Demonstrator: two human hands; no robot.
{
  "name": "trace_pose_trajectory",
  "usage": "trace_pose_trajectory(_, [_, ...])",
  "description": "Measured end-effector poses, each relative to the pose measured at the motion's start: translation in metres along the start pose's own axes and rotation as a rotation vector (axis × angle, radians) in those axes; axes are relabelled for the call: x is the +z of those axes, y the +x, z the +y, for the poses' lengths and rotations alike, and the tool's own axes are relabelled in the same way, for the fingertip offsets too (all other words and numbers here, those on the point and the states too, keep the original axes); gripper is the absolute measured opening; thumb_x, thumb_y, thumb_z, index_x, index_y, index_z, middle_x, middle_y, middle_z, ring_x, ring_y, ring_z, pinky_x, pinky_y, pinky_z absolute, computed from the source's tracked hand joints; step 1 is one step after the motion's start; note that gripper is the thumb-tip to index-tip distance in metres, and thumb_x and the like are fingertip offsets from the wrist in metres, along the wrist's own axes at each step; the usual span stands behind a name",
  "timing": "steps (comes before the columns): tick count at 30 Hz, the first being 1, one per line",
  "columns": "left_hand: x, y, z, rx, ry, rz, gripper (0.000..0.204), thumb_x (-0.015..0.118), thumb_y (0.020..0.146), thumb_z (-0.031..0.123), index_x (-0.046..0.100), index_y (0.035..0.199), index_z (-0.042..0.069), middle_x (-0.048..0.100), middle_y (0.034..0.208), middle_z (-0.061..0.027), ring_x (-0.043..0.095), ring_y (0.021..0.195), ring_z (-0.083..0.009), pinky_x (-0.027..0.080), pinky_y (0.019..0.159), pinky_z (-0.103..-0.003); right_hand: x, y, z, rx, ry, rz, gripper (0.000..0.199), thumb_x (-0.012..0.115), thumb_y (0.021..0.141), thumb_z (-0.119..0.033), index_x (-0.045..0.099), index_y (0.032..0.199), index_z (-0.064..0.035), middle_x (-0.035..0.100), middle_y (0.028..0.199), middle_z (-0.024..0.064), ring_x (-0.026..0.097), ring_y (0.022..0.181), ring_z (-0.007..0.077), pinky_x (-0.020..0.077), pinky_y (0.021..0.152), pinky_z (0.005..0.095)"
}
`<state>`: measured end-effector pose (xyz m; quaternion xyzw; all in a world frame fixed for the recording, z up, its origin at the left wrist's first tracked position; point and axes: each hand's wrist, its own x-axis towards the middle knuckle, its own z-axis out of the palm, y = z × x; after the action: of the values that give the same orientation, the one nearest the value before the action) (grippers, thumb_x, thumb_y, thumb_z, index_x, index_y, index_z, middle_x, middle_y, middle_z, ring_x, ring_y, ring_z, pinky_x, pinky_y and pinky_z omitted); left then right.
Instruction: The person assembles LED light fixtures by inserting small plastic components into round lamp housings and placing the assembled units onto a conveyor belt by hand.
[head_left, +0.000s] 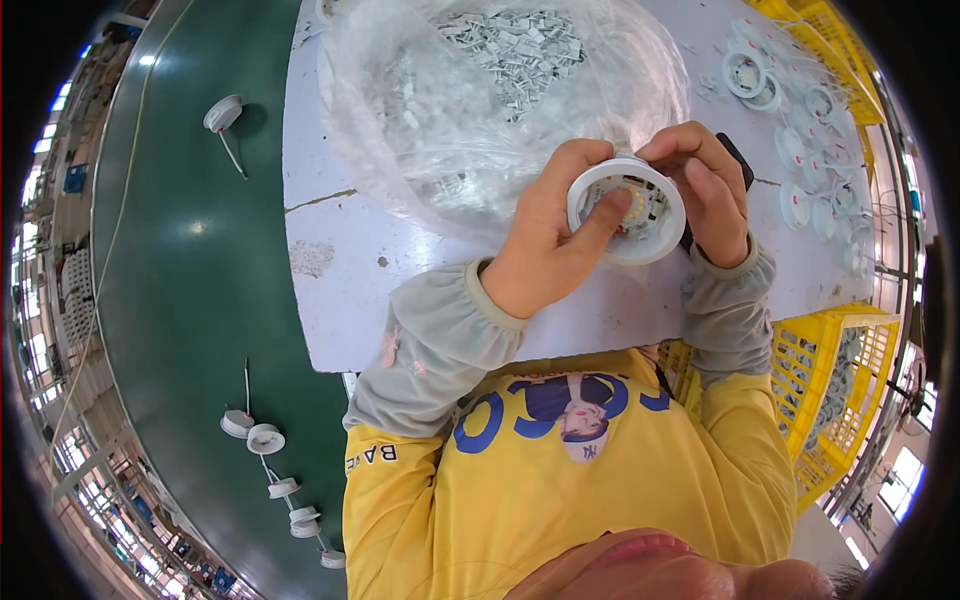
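Note:
A round white downlight housing (657, 247) is tilted up in front of me, its open side showing a circuit board with small yellow LEDs. My left hand (555, 235) grips it, the thumb pressed inside against the board and the fingers behind the rim. At the far right edge of the housing is my right hand (712, 190), fingers curled and closed close to the rim; whatever they pinch is hidden. Just beyond both hands lies a large clear plastic bag (400, 150), holding a heap of small whitish-grey clip-like parts (520, 60).
The pale worktable (400, 310) carries several more white lamp units (795, 150) at right. A black object (735, 160) shows behind my right hand. Left runs a green conveyor belt (170, 300) with spaced lamps (265, 438). Yellow crates (810, 380) stand at right.

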<state>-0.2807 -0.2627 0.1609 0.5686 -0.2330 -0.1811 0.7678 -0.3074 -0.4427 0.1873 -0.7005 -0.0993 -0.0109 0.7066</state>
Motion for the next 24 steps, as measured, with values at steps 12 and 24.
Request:
trace_pose_trajectory(12, [0.002, 0.004, 0.000, 0.086, 0.160, -0.008, 0.024, 0.051, 0.084, 0.003, 0.043, 0.106, 0.003, 0.056, 0.080, -0.0108, 0.058, 0.070, -0.0158, 0.044, 0.061, -0.027, 0.015, 0.002, -0.009, -0.073, -0.228, -0.021, 0.027, 0.055, 0.074, -0.002, 0.047, 0.100, 0.0003, 0.050, 0.094, 0.0039, 0.048, 0.084, 0.0086, 0.0397, 0.076, 0.0221])
trace_pose_trajectory(24, [-0.003, 0.008, 0.003, 0.170, 0.215, -0.049, 0.036, 0.040, 0.092, 0.034, 0.044, 0.101, 0.000, 0.052, 0.079, -0.0109, 0.051, 0.071, -0.0174, 0.042, 0.064, -0.027, 0.018, 0.004, -0.009, -0.035, -0.140, -0.032, 0.026, 0.052, 0.075, 0.004, 0.046, 0.100, -0.0004, 0.048, 0.094, 0.0026, 0.048, 0.087, 0.0070, 0.0394, 0.080, 0.0207])
